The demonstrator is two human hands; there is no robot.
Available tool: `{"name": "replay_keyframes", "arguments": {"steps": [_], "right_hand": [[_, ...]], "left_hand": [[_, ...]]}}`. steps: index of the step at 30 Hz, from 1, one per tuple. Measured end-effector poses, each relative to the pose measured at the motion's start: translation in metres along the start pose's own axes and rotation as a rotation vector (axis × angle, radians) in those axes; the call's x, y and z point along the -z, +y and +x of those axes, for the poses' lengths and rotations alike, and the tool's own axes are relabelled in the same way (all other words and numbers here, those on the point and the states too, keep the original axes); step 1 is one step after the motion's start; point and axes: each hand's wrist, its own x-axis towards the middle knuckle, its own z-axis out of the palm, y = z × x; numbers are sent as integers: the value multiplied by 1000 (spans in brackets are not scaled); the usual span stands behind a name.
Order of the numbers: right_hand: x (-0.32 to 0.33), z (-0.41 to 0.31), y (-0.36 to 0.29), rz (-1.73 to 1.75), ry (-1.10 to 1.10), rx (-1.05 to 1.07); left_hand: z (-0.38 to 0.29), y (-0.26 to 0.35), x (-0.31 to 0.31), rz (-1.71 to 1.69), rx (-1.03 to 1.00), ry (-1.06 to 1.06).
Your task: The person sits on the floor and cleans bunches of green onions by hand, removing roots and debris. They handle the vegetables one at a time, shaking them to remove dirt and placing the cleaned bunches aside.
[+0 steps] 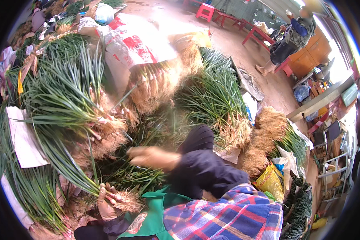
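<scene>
My left hand (105,204) grips a small bunch of green garlic or spring onions (90,184) just above the pale bulbs. Its stringy roots point right, towards my green apron (156,210), and the long leaves run up to the left. My right hand (154,157) is blurred by motion over loose green leaves (144,178); whether it holds anything cannot be made out. Beyond the hands lies a large heap of the same plants (66,90), bulbs and tan roots facing me.
A white and red woven sack (138,45) covers more bundles ahead. Further bundles (216,90) and a yellow bag (270,183) lie to the right. Farther off are a red stool (205,12), red benches (255,33) and a person (297,36) near an orange-brown cabinet (312,54).
</scene>
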Motion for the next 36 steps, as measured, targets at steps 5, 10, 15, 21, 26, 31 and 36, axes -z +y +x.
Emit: {"name": "replay_keyframes", "arguments": {"steps": [5, 10, 15, 21, 26, 31, 36], "right_hand": [[-154, 92, -5, 1136, -704, -763], [-212, 106, -13, 1168, 92, -465], [-207, 119, -24, 1174, 265, -626], [-116, 148, -8, 279, -89, 19], [-104, 172, -37, -961, -289, 171], [-130, 226, -56, -926, 287, 343], [-120, 156, -17, -903, -322, 561]], "left_hand": [[-5, 4, 19, 97, 67, -191], [-9, 0, 43, 318, -273, 72], [-17, -6, 36, 321, -240, 134], [-78, 48, 52, 144, -405, -47], [-61, 72, 34, 215, -312, -110], [-16, 71, 18, -15, -136, -294], [-18, 62, 25, -136, -400, -361]]}}
